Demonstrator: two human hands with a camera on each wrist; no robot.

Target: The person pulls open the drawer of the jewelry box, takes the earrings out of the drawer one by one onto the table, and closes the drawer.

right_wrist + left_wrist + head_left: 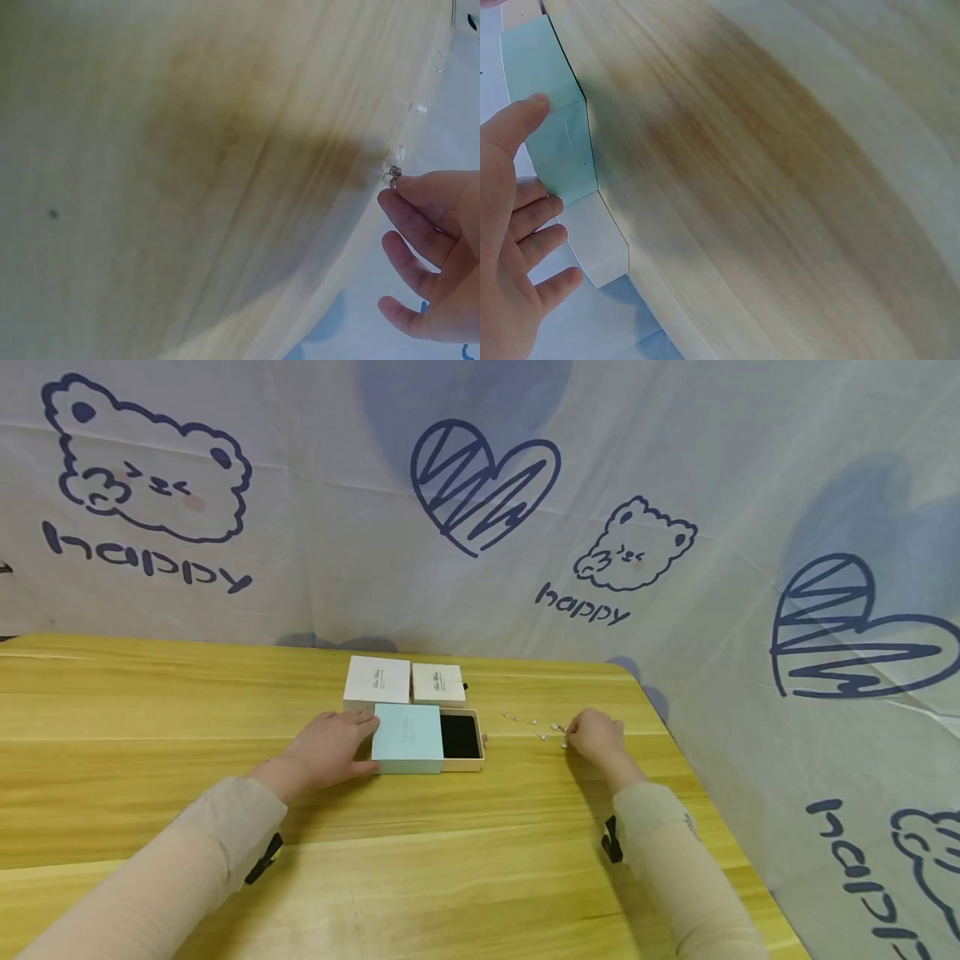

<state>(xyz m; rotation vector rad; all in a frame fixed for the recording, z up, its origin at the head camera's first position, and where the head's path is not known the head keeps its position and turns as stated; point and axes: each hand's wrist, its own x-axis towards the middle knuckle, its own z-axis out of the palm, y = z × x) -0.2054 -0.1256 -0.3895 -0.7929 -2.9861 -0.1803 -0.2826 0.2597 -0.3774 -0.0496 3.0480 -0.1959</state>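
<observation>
My left hand [330,747] holds the left end of a light blue jewelry box [407,735], thumb at the front corner and fingers toward the back one. In the left wrist view the thumb presses on the box's side [570,139]. The box's drawer [480,764] sticks out to the right, with a black pad [460,737] inside. Right of it, my right hand [596,737] pinches the end of a thin bracelet [543,737] with small pale beads, which trails leftward over the table. A small silver piece [395,172] shows at the thumb and forefinger.
Behind the blue box stand a larger white box [378,677] and a smaller cream box [438,682] with a dark tab. They sit on a wood-grain table [450,860]. A white printed cloth [337,527] hangs along the back and right edges.
</observation>
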